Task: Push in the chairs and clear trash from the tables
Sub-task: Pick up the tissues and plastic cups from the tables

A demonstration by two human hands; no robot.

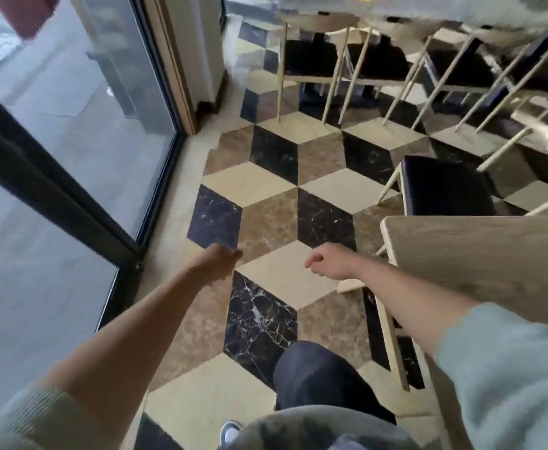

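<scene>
Marble tiles in black, brown and cream make a cube pattern on the floor (266, 196) under our arms. Our left hand (220, 259) hangs over the tiles with fingers curled loosely, holding nothing. Our right hand (326, 261) is curled the same way and is empty too.

We think we are walking between tables, looking for the next chair to push in. Just right of our right hand is a table (480, 254) with a pale, wood-grain top. We see no trash on the part that shows. Past that hand, ahead and to the right, a chair (444, 186) stands out from the table. It has a dark padded seat, thin cream legs and a curved cream back. Farther ahead, more chairs (311, 60) of the same kind sit close under another table, but they look blurry.

Far to the left of our left hand is a glass door (81, 102) with a black frame.

Next we likely need to step forward, reach for the curved back, and slide that chair in.
</scene>
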